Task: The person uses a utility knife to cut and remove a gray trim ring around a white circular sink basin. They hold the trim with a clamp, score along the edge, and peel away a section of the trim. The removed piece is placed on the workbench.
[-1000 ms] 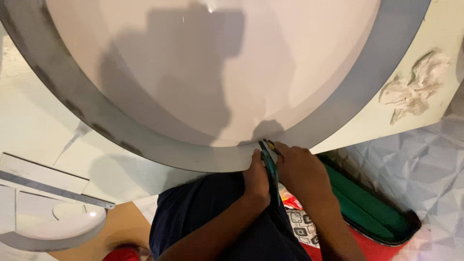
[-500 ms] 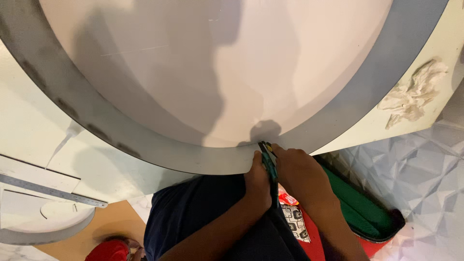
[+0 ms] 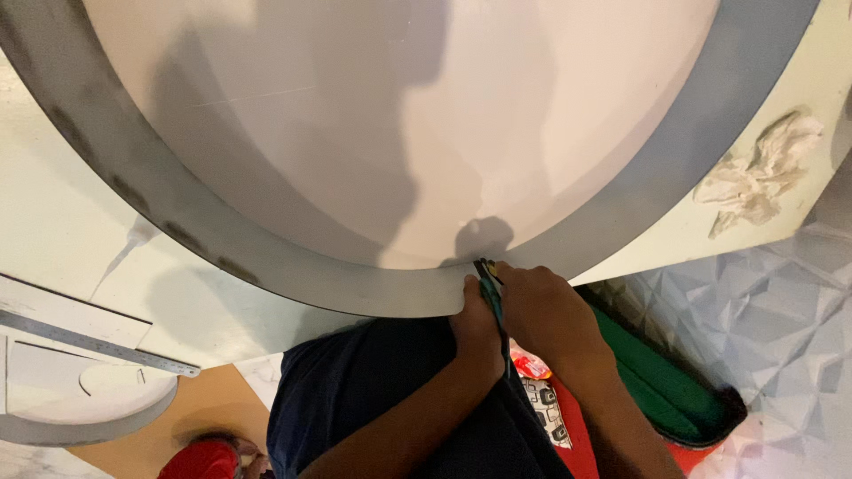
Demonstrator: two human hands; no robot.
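The large round board, white with a grey rim band, lies flat over a pale sheet; both hands sit at its near edge. The right hand is closed around a teal-handled tool, tip touching the rim. The left hand presses against the same edge, fingers curled on it. Compared with 1 s and 0.5 s ago, neither hand has shifted along the rim; work remains at 1 spot. A crumpled cloth lies right; a steel ruler lies left.
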